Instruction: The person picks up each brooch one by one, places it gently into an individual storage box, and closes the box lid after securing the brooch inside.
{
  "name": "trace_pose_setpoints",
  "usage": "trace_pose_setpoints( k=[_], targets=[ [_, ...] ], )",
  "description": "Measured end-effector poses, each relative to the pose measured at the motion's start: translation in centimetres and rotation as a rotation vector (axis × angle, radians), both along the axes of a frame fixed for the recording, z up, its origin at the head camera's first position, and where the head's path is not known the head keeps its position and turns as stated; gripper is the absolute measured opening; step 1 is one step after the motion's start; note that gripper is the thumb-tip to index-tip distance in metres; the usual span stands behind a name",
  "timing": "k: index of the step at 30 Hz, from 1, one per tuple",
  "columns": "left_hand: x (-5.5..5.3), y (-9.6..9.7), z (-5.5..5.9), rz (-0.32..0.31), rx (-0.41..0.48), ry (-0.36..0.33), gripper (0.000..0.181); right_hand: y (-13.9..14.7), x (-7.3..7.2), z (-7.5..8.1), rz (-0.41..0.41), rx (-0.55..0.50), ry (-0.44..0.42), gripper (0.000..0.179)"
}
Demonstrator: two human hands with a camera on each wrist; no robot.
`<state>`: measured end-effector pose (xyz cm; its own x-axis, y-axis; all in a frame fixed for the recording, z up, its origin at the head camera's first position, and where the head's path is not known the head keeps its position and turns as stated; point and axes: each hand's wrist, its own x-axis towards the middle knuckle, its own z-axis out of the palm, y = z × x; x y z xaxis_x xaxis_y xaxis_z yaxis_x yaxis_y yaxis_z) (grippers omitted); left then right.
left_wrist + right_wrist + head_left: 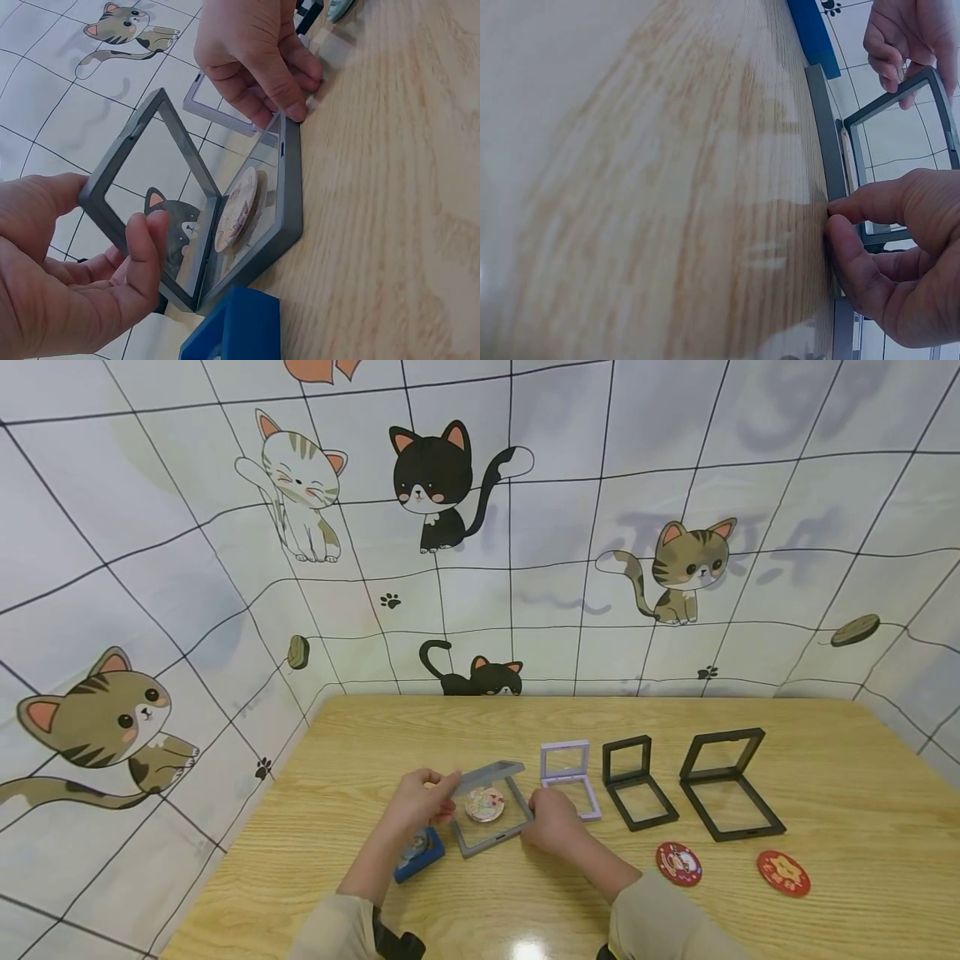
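A grey hinged display frame [491,842] with clear film panes lies on the table, its lid tilted partway up. On the lower pane rests a round patterned badge [484,805], also plain in the left wrist view as a disc [237,208]. My left hand [422,797] pinches the raised lid's edge between thumb and fingers. At the opposite side, my right hand [553,821] grips the base's edge with thumb and finger, as the right wrist view shows. Close beside my left hand sits a blue frame [420,853] holding a round item, partly hidden by the wrist.
To the right stand an opened lilac frame [566,746], a small black frame [639,821] and a larger black frame [738,837]. Two red round badges [678,864] lie in front of them. A cat-patterned wall covering [555,527] rises behind the table [420,727].
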<state>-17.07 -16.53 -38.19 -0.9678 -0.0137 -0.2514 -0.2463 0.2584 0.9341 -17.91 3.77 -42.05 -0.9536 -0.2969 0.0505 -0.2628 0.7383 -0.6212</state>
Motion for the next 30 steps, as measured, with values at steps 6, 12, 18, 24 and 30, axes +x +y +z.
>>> trace_pose_setpoints(
  k=[6,12,18,24,30],
  targets=[
    [0.6,0.0,-0.6,-0.133,-0.111,0.027,0.031,0.0,0.1,0.1,-0.015,-0.002,-0.012,0.018],
    [1.3,0.1,-1.0,-0.223,-0.236,0.037,0.035,0.0,0.2,0.1,-0.031,0.002,-0.007,0.022],
    [1.9,0.7,-1.3,-0.291,-0.445,0.143,0.039,-0.1,0.3,0.1,-0.034,0.02,0.005,0.03],
    [2.2,1.4,-1.7,-0.306,-0.619,0.262,0.037,-0.2,0.4,0.0,-0.032,-0.002,-0.013,0.026],
    [2.1,1.8,-1.8,-0.3,-0.673,0.276,0.044,-0.2,0.4,0.1,-0.031,0.002,-0.006,0.024]
  ],
)
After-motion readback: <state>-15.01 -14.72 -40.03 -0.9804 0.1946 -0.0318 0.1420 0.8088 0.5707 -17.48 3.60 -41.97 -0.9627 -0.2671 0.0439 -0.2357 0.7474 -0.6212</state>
